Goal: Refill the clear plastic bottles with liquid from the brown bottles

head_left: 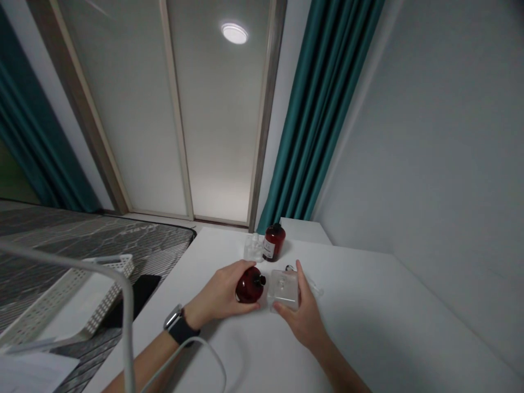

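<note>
My left hand point(223, 295) is wrapped round a dark red bottle point(250, 285) that is tipped on its side, its black neck pointing right. My right hand point(305, 314) grips a clear, square-shouldered bottle point(284, 289) just to the right of it; the two bottles almost touch. Both are low over the white table point(368, 327). A smartwatch sits on my left wrist. Behind the hands a second dark red bottle point(274, 242) with a label stands upright, with a small clear container point(254, 247) at its left.
A white perforated tray point(82, 297) and a dark flat object point(137, 292) lie on a patterned mattress at the left. A white cable point(213, 360) and a white tube cross the foreground. A wall runs along the right; teal curtains and a frosted window stand behind.
</note>
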Action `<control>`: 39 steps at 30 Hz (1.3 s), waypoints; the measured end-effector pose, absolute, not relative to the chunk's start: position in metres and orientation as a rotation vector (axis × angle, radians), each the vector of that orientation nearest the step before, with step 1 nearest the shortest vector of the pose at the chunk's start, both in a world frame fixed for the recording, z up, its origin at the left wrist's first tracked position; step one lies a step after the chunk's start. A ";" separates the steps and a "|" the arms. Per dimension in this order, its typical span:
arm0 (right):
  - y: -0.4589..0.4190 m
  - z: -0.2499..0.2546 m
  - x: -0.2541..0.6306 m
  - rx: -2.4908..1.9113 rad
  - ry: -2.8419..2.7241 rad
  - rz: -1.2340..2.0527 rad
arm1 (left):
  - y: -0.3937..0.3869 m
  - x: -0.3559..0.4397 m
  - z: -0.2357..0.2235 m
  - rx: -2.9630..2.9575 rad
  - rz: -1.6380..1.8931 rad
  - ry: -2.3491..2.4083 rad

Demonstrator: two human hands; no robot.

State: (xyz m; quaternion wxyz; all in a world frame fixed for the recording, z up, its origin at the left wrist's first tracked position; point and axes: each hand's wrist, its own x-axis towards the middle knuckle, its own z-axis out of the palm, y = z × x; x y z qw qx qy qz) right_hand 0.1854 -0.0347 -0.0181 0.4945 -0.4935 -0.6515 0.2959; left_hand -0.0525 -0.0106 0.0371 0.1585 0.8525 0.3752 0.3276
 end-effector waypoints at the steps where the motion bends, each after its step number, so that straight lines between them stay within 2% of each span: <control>1: -0.034 -0.018 0.187 -1.210 -1.601 0.674 | -0.011 -0.052 0.039 2.456 0.911 1.090; 6: -0.037 -0.010 0.189 -1.209 -1.735 0.520 | -0.015 -0.048 0.045 2.504 0.857 1.115; 26: -0.039 0.000 0.196 -1.206 -1.998 0.328 | -0.017 -0.045 0.047 2.649 0.690 1.164; 39: -0.040 0.034 0.203 -1.225 -2.129 0.390 | -0.019 -0.039 0.036 2.585 0.888 1.150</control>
